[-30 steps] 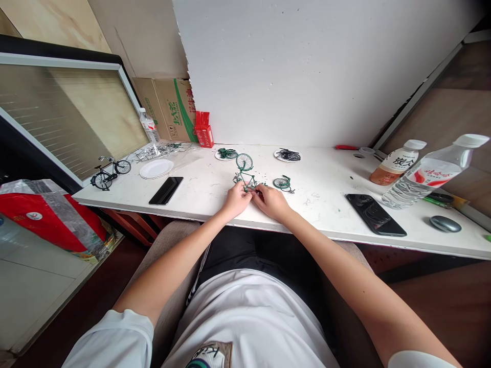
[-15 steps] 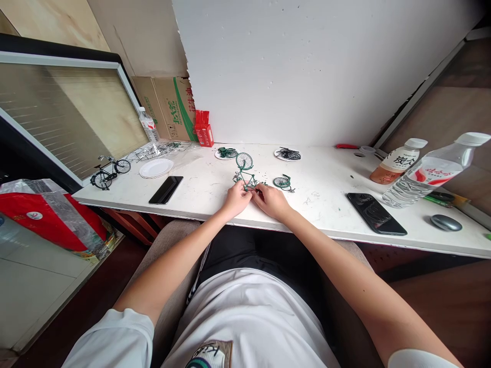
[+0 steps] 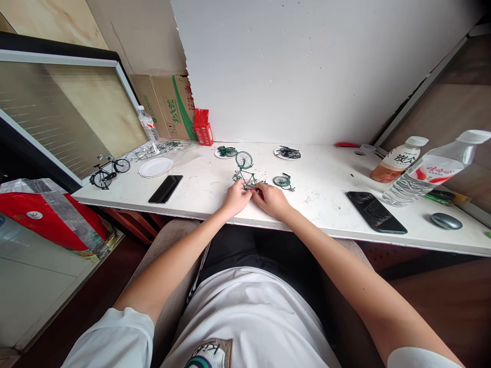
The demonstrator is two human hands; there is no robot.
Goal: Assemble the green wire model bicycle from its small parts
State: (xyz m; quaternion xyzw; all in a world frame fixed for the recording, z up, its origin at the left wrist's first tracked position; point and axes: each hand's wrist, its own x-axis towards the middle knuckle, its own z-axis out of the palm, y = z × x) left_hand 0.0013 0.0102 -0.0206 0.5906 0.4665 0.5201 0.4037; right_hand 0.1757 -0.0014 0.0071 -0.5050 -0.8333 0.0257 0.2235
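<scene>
Near the table's front edge, a small green model bicycle stands on end, its one wheel pointing toward the wall. My left hand pinches the near end of its frame. Close beside it, my right hand has its fingers closed at the same end; the fingertips of both hands nearly meet and hide what lies between them. To the right of the frame lies a loose green wheel part. Small green bits are scattered around the hands.
Plates with green parts and black parts sit farther back. At left are a finished black model bicycle, white plates and a phone. Another phone, bottles and a mouse are at right.
The view has shifted very slightly. Both hands stay at the same end of the model bicycle, with no clear movement of the parts.
</scene>
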